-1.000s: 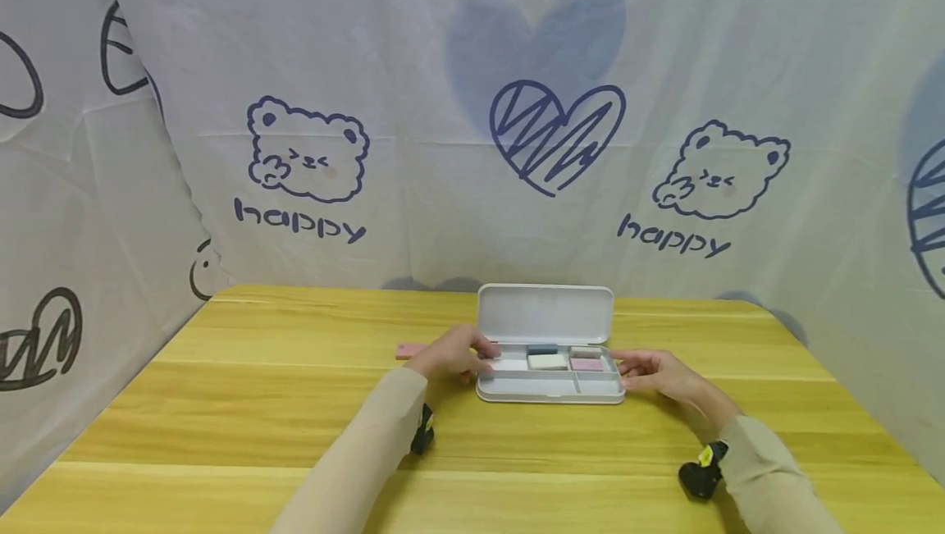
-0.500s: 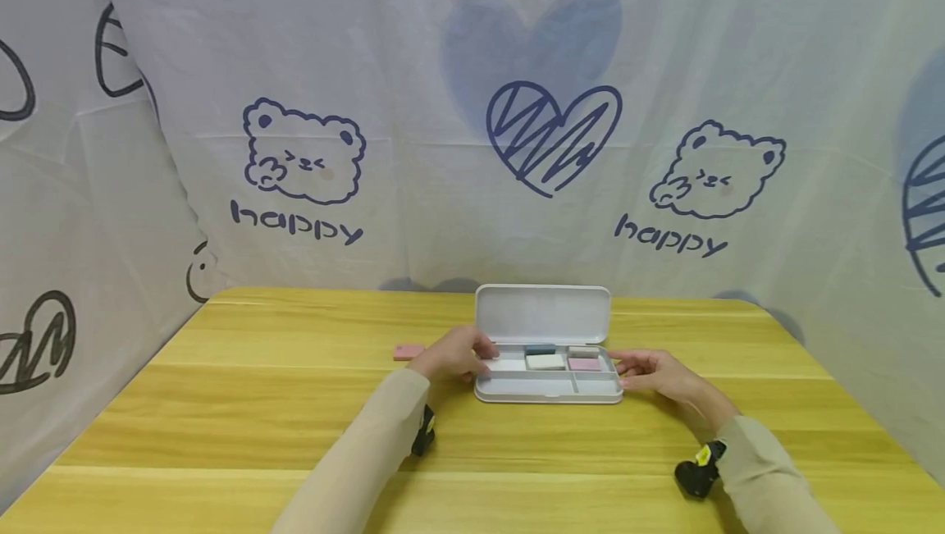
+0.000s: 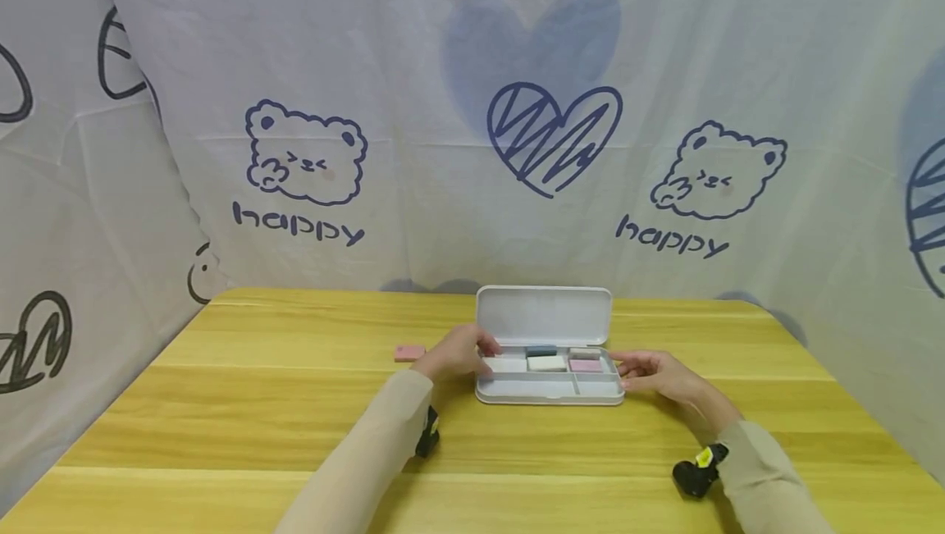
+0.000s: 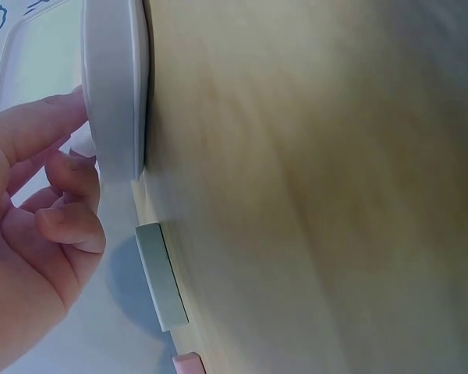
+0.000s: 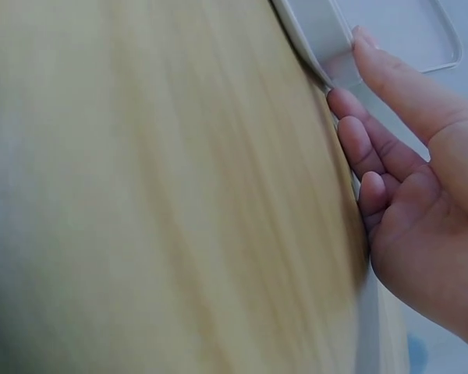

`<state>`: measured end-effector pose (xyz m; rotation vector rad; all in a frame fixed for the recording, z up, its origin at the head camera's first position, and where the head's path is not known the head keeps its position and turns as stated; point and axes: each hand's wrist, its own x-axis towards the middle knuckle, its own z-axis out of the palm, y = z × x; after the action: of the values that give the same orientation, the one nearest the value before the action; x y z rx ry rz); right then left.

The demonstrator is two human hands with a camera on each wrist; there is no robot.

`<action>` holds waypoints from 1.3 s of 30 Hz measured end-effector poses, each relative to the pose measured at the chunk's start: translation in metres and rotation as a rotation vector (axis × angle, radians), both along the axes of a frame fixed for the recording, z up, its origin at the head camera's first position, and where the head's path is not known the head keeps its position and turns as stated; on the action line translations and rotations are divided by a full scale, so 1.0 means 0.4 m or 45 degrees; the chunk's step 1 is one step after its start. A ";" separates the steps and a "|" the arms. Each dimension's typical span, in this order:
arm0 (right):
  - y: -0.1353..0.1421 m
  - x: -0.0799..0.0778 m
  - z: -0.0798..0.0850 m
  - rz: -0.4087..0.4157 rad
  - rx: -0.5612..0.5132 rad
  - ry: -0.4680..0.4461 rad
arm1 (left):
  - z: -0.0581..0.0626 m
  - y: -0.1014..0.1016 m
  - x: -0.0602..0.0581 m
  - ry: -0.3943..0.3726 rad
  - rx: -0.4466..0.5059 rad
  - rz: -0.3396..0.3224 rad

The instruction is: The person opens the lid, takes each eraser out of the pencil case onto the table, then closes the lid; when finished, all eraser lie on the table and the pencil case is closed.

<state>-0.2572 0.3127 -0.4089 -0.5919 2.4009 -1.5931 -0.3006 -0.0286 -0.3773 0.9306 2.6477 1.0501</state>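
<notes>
Left hand (image 3: 461, 350), grip unclear, meets white, rectangular, plastic-looking case (image 3: 526, 389) at 9 o'clock; right hand (image 3: 663, 375), fingers relaxed, touches 3 o'clock; uneven pushing could skid it.

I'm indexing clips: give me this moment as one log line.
white case: lid open; left hand: at left end, grip unclear; right hand: touching right end; pink block: outside, on table

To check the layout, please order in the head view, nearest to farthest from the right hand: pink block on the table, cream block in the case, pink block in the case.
1. Inner pink block: right side of the case.
2. Cream block: just left of that.
3. Outer pink block: on the table, left of the case.
</notes>
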 end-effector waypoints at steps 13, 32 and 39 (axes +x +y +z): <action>0.006 -0.002 -0.005 0.009 0.034 0.041 | -0.003 -0.006 -0.001 -0.051 0.009 -0.015; 0.008 0.003 -0.012 -0.004 -0.002 0.022 | -0.001 -0.007 -0.004 -0.028 0.212 0.115; 0.005 0.006 -0.010 -0.038 0.015 -0.005 | 0.002 -0.012 -0.006 -0.157 0.397 0.149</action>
<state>-0.2550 0.3148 -0.4130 -0.5531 2.4260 -1.5887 -0.3031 -0.0333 -0.3763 0.7376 2.5076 1.5277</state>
